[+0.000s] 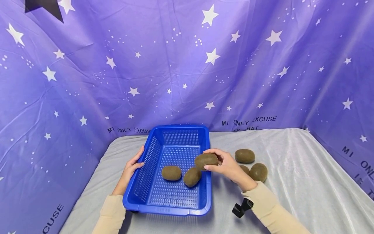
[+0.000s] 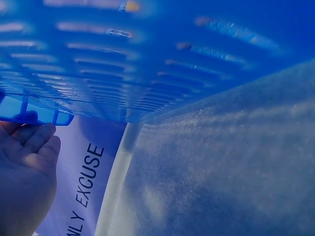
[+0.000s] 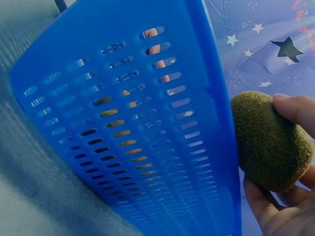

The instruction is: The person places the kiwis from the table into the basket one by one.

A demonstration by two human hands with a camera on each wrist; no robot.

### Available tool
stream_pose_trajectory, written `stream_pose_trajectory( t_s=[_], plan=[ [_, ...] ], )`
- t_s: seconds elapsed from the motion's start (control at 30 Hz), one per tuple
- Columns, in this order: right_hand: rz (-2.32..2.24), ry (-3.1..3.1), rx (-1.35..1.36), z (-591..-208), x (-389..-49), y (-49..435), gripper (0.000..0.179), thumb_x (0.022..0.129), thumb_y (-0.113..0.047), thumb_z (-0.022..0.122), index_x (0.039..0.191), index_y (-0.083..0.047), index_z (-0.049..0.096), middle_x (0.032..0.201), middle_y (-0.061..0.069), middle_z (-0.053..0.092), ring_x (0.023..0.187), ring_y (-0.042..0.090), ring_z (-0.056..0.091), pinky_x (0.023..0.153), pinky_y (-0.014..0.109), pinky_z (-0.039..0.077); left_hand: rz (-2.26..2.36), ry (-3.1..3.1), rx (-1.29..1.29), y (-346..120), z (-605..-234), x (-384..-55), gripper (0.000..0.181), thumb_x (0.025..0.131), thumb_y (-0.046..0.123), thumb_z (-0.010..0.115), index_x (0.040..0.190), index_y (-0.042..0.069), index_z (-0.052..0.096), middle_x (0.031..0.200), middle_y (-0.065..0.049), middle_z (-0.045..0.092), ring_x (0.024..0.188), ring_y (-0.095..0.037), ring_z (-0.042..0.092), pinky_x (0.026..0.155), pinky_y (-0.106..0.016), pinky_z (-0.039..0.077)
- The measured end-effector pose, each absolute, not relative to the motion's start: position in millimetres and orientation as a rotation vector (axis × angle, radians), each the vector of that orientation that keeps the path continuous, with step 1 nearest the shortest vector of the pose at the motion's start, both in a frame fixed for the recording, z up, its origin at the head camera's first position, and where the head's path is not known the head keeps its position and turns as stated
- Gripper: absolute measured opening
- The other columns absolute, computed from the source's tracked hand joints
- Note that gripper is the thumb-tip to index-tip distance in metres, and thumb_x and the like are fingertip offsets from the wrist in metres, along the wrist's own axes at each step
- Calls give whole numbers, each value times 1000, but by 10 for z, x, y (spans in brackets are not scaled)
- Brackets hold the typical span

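My right hand (image 1: 223, 165) grips a brown kiwi (image 1: 205, 161) between thumb and fingers over the right rim of a blue plastic basket (image 1: 166, 210). The right wrist view shows this kiwi (image 3: 270, 140) level with the basket's rim, outside its slotted wall (image 3: 123, 98). Two more kiwis lie on the basket floor, one kiwi (image 1: 171, 173) near the middle and another kiwi (image 1: 192, 177) under the held one. At the left side, my left hand (image 1: 130, 169) holds the basket's rim, its fingers at the edge in the left wrist view.
Right of the basket, on the grey cloth-covered table (image 1: 306, 182), lie a kiwi (image 1: 244, 156), a larger-looking kiwi (image 1: 258, 172) and one partly hidden by my right arm. Purple star-printed curtains (image 1: 181, 65) enclose the table's back and sides.
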State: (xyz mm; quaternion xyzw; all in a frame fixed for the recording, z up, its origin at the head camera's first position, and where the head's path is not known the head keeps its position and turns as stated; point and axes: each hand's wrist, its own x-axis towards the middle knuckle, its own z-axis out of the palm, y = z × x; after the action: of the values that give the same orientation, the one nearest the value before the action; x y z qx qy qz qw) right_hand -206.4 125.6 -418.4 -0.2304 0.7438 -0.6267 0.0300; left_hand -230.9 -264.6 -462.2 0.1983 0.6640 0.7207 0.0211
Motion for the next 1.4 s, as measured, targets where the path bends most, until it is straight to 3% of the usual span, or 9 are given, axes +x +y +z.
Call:
stream_pose_trajectory(
  t_s=[0.27, 0.53, 0.77, 0.97, 1.1, 1.4],
  plan=[
    [-1889, 2332, -700, -4185, -2098, 1169, 48, 78, -15, 76, 122, -6, 59, 114, 12, 63, 95, 19, 61, 81, 25, 49, 2221, 2053, 554, -2653, -4610, -2311, 63, 92, -8, 37, 149, 0, 14, 157, -13, 2, 132, 0, 29, 99, -16, 36],
    [-1811, 2420, -735, -4180, -2118, 1123, 47, 77, -19, 77, 120, -8, 61, 118, 9, 62, 104, 21, 57, 89, 27, 45, 2222, 2057, 556, -2656, -4617, -2304, 62, 92, -8, 37, 149, 0, 14, 157, -13, 2, 135, -2, 26, 100, -15, 34],
    [-1759, 2459, -765, -4096, -2072, 1095, 47, 77, -11, 75, 121, -4, 59, 119, 11, 62, 105, 22, 56, 89, 30, 44, 2230, 2055, 560, -2658, -4614, -2307, 63, 91, -8, 38, 149, -1, 14, 157, -14, 1, 136, -2, 24, 100, -14, 33],
    [-1748, 2475, -816, -4167, -2103, 1095, 46, 79, -17, 75, 120, -5, 60, 119, 10, 62, 105, 22, 57, 92, 35, 44, 2227, 2063, 552, -2652, -4618, -2307, 62, 92, -7, 39, 149, -1, 14, 157, -14, 2, 135, -1, 24, 100, -14, 33],
    [-1805, 2432, -850, -4231, -2137, 1091, 44, 80, -11, 73, 119, 0, 59, 119, 17, 61, 104, 26, 57, 92, 36, 46, 2249, 2046, 592, -2652, -4623, -2307, 61, 92, -8, 38, 148, -3, 14, 156, -17, 0, 136, -4, 24, 101, -14, 32],
    [-1831, 2415, -840, -4266, -2105, 1168, 40, 82, -8, 71, 119, 2, 58, 118, 13, 61, 108, 37, 55, 93, 35, 46, 2233, 2104, 645, -2655, -4637, -2326, 59, 91, -9, 38, 145, -8, 16, 155, -18, 4, 142, -14, 15, 103, -12, 28]
  ],
)
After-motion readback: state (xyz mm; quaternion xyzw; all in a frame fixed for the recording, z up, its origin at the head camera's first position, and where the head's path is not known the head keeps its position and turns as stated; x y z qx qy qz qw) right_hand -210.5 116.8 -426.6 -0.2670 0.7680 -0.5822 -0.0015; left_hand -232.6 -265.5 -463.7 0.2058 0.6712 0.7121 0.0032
